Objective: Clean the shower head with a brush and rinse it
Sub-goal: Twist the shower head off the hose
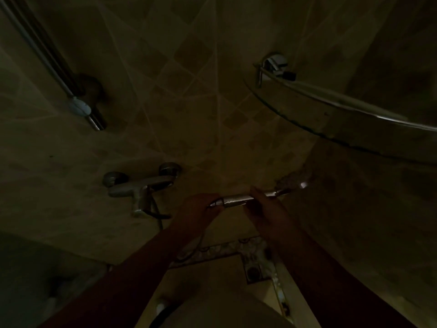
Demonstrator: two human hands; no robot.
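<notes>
The scene is very dark. I hold a chrome hand shower (235, 200) level in front of the tiled wall, its head (292, 182) pointing right. My left hand (199, 209) grips the hose end of the handle. My right hand (262, 207) is closed around the handle closer to the head. The hose (189, 253) loops down below my left wrist. No brush is visible.
A chrome mixer tap (139, 185) is mounted on the wall to the left. A slide rail with a holder (80, 107) runs at the upper left. A glass corner shelf (331, 114) juts out at the upper right. A floor drain (253, 272) lies below.
</notes>
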